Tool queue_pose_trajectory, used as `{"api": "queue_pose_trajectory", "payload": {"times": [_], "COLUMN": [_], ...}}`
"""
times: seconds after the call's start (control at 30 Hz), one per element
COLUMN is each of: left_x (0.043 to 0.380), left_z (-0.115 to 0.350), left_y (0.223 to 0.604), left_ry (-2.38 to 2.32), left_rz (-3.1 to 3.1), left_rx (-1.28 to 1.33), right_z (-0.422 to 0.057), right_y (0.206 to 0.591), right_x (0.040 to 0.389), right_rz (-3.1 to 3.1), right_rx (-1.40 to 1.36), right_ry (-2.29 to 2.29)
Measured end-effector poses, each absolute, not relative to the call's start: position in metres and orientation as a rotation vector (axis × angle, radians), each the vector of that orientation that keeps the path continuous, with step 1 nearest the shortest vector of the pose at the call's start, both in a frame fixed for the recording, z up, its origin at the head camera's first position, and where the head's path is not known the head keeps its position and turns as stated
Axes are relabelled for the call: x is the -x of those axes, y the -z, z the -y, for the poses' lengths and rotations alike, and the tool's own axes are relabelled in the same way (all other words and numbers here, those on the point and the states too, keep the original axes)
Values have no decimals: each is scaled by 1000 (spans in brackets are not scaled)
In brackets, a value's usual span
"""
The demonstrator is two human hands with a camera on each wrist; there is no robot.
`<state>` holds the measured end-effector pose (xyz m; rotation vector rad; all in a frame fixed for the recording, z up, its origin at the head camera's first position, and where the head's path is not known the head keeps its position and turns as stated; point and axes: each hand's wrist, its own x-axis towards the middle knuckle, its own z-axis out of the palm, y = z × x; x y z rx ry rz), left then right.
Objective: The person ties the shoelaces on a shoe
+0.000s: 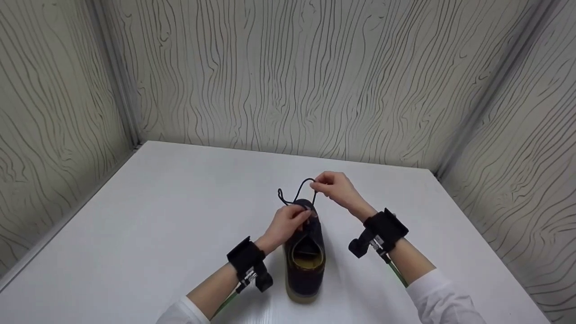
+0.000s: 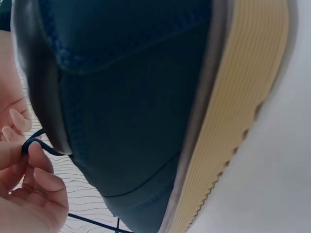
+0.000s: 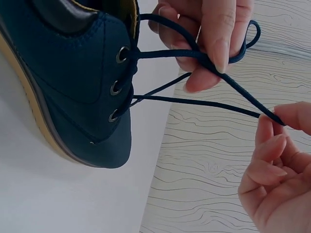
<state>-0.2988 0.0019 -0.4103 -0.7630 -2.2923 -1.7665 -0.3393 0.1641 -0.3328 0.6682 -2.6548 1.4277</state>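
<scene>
A dark blue lace-up shoe [image 1: 304, 282] with a pale ribbed sole [image 2: 228, 107] stands on the white table, toe pointing away. My left hand [image 1: 288, 219] is over the front of the shoe and pinches the dark laces where they cross. Farther forward and to the right, my right hand [image 1: 335, 186] pinches a stretch of lace [image 3: 199, 103] between thumb and fingers. Between the hands the lace runs drawn out, and a loose loop [image 1: 281, 194] sticks up left of the toe. Metal eyelets [image 3: 115, 88] show beside the tongue opening. Fingers partly hide the lace crossing.
The white table [image 1: 180, 216] reaches back to a wall [image 1: 279, 81] with a wood-grain pattern, and similar panels stand at both sides. Black wrist cameras [image 1: 382, 231] with green cables are strapped to both forearms.
</scene>
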Motion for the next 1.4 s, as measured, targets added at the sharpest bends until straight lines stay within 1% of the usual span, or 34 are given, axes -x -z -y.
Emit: {"api": "queue_pose_trajectory", "payload": {"times": [0.13,0.33,0.57,0.7,0.83,1.07,1.4], "left_x": [299,297,274,271,274,300,303], "left_z": [-2,-2,1,2,3,-1,2], "left_y": [411,410,383,379,383,414,416], "left_ry": [1768,1818,1844,1848,1846,1844,1776], "left_rz": [2303,2311,2293,2315,2309,2308,2332], "left_rx": [754,731,743,737,736,707,701], "right_z": [-165,-166,-164,-164,-163,-163,-170], "right_y": [331,321,310,305,301,298,296], "right_x": [339,337,331,327,323,319,311], "right_rz": [2619,2470,2447,2420,2386,2375,2328], "right_rx": [-653,-603,-582,-613,-665,-729,-824], "right_ry": [-1494,-1817,-1888,-1908,-1918,-1900,-1933]}}
